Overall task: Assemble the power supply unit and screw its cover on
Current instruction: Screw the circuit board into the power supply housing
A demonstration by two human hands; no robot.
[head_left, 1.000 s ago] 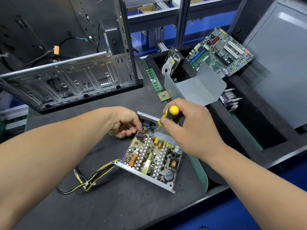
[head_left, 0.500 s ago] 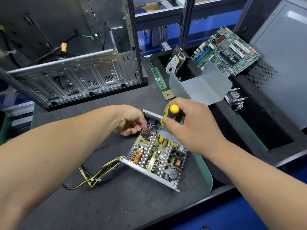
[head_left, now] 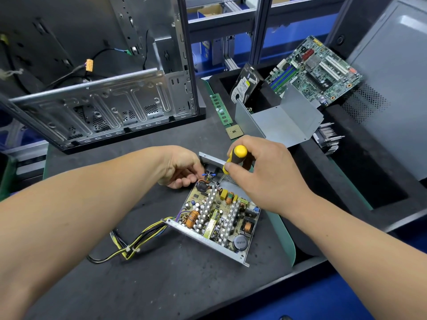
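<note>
The open power supply unit lies on the dark mat with its circuit board exposed inside a grey metal tray. Its yellow and black cable bundle trails off to the left. My right hand grips a yellow and black screwdriver, tip down at the board's far corner. My left hand holds the unit's far left corner, fingers curled at the small wires there. The bent grey metal cover rests behind, on the edge of the black foam tray.
An open computer case stands at the back left. A RAM stick and a CPU chip lie on the mat. The black foam tray on the right holds a hard drive, a motherboard and a heatsink.
The view has drifted slightly, so the scene sits a little to the right. Both hands stay at the unit's far corner, the screwdriver still upright there.
</note>
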